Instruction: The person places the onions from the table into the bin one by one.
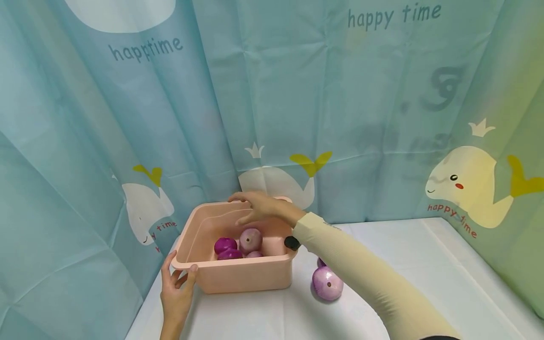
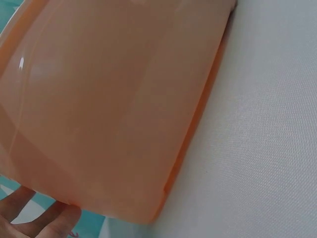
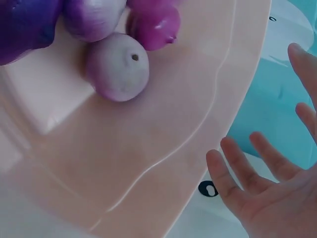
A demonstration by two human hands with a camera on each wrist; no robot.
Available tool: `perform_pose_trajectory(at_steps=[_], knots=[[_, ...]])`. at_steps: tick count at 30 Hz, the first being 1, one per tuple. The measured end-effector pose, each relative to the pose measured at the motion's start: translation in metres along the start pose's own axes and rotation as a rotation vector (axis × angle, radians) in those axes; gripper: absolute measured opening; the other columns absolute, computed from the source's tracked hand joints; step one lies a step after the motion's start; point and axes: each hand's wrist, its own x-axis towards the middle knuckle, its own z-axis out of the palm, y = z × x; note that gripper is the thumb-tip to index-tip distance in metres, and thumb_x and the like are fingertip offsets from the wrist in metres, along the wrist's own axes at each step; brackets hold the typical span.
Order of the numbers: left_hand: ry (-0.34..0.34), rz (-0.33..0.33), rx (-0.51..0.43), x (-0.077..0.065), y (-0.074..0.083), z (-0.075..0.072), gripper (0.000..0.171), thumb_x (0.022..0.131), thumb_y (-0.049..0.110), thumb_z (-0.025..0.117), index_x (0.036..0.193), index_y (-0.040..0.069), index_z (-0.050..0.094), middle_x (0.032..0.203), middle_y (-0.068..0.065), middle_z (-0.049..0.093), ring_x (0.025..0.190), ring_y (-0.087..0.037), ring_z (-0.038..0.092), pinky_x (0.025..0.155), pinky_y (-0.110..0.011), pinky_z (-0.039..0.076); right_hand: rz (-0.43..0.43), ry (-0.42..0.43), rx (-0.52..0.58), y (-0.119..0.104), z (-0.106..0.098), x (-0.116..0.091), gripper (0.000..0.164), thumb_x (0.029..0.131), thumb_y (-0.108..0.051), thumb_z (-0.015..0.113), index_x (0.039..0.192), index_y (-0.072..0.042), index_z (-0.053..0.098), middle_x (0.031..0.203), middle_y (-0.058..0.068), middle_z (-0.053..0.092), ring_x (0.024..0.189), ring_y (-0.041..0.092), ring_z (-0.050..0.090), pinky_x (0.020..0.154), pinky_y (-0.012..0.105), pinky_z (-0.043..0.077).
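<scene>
A light pink plastic basin (image 1: 246,278) stands on the white table and holds several glossy purple onions (image 1: 250,240), some dark, some pale. At its near left corner my left hand (image 1: 175,293) grips the rim, thumb on the front side and fingers on the left side. The left wrist view shows those fingertips (image 2: 67,218) at the edge of the basin wall (image 2: 109,99). Above the far part of the basin, my right hand (image 1: 260,208) has spread fingers. In the right wrist view this hand (image 3: 277,203) is beside the rim, away from the onions (image 3: 119,67), holding nothing.
Right of the basin, a pale purple onion (image 1: 327,283) lies on the white tablecloth (image 1: 238,316), a darker one (image 1: 321,262) partly hidden behind it by the right sleeve (image 1: 361,269). A blue whale-print curtain (image 1: 365,118) hangs behind and at the sides.
</scene>
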Motion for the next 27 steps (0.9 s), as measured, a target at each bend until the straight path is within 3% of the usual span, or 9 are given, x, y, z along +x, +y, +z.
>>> perform_pose_trajectory(at_steps=[7, 12, 19, 23, 27], knots=[[0.001, 0.007, -0.004, 0.000, 0.002, 0.001, 0.071, 0.101, 0.028, 0.068, 0.160, 0.029, 0.030, 0.160, -0.017, 0.039, 0.108, 0.010, 0.048, 0.081, -0.001, 0.044, -0.035, 0.053, 0.104, 0.010, -0.008, -0.014, 0.057, 0.090, -0.020, 0.081, 0.140, -0.007, 0.059, 0.140, 0.015, 0.060, 0.129, 0.035, 0.054, 0.102, 0.050, 0.051], [-0.006, -0.010, -0.010, 0.000, 0.003, 0.001, 0.072, 0.101, 0.029, 0.069, 0.160, 0.030, 0.029, 0.159, -0.016, 0.039, 0.107, 0.009, 0.048, 0.079, -0.001, 0.044, -0.044, 0.091, 0.174, 0.021, -0.020, -0.029, 0.057, 0.090, -0.013, 0.081, 0.141, 0.000, 0.058, 0.142, 0.018, 0.058, 0.130, 0.038, 0.055, 0.102, 0.050, 0.052], [-0.007, -0.008, -0.017, 0.001, 0.001, -0.001, 0.072, 0.100, 0.027, 0.070, 0.160, 0.029, 0.030, 0.158, -0.016, 0.041, 0.106, 0.009, 0.050, 0.081, -0.003, 0.045, 0.005, 0.150, 0.173, 0.040, -0.032, -0.064, 0.057, 0.090, -0.014, 0.081, 0.141, -0.004, 0.058, 0.141, 0.019, 0.059, 0.125, 0.040, 0.059, 0.098, 0.049, 0.055], [-0.005, 0.001, -0.031, 0.001, 0.001, -0.002, 0.073, 0.099, 0.025, 0.071, 0.160, 0.029, 0.031, 0.157, -0.016, 0.042, 0.107, 0.010, 0.050, 0.082, -0.003, 0.045, 0.073, 0.176, 0.183, 0.050, -0.037, -0.088, 0.059, 0.089, -0.016, 0.082, 0.142, -0.007, 0.058, 0.137, 0.021, 0.060, 0.113, 0.042, 0.065, 0.081, 0.044, 0.061], [0.006, 0.017, -0.010, 0.001, -0.001, -0.001, 0.072, 0.099, 0.025, 0.071, 0.160, 0.028, 0.032, 0.156, -0.016, 0.044, 0.105, 0.013, 0.051, 0.082, -0.003, 0.044, 0.105, 0.207, 0.130, 0.063, -0.040, -0.110, 0.059, 0.089, -0.022, 0.083, 0.141, -0.010, 0.059, 0.131, 0.021, 0.064, 0.101, 0.034, 0.070, 0.078, 0.037, 0.061]])
